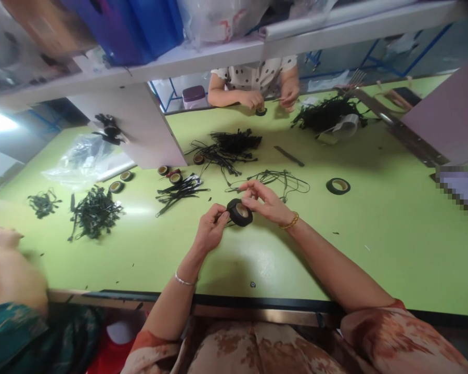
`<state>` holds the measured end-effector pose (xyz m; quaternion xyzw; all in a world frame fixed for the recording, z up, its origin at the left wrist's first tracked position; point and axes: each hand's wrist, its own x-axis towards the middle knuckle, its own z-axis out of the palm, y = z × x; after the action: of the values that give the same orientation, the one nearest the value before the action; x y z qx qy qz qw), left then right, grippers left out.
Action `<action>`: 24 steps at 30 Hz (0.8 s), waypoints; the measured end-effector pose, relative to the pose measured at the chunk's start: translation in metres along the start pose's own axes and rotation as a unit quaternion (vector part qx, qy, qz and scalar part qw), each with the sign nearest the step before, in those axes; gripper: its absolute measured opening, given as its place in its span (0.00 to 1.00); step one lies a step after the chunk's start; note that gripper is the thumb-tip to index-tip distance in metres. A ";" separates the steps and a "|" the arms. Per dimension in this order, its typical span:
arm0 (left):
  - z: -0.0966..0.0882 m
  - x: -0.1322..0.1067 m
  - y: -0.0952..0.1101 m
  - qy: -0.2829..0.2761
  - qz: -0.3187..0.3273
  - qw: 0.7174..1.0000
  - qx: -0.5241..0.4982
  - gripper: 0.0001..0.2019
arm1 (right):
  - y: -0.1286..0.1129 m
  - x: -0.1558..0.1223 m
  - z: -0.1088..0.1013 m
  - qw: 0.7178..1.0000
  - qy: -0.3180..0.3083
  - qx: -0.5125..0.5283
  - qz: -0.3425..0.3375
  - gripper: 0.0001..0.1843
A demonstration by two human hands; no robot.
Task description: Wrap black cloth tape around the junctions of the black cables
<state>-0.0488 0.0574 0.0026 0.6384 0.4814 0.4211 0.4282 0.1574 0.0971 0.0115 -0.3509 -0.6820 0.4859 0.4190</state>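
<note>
Above the green table, my right hand has its fingers curled on the rim of a black tape roll. My left hand pinches at the roll's left side, where a thin black cable shows by the fingertips; most of it is hidden. Just beyond my hands lies a loose tangle of thin black cables. A small bundle of black cables sits to the left. Another black tape roll rests flat to the right.
Cable heaps and several tape rolls lie at left. A co-worker's hands work across the table; another person's arm is at far left. A loaded shelf spans overhead. A dark flat strip lies behind.
</note>
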 end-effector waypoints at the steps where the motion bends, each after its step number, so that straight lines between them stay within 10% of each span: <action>1: 0.000 -0.001 0.001 -0.004 0.011 1.000 0.025 0.12 | -0.002 0.000 0.000 1.000 0.004 -0.017 0.005 0.19; 10: 0.002 -0.001 0.000 -0.010 0.136 0.975 0.178 0.08 | -0.022 -0.004 0.009 0.974 -0.034 -0.213 -0.063 0.04; 24: 0.000 -0.010 0.003 0.040 0.219 0.898 0.380 0.06 | -0.036 -0.005 0.015 0.963 -0.067 -0.236 0.109 0.15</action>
<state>-0.0493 0.0474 0.0045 0.8242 0.4695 0.3151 0.0304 0.1435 0.0776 0.0419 -0.4786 -0.7615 0.3767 0.2218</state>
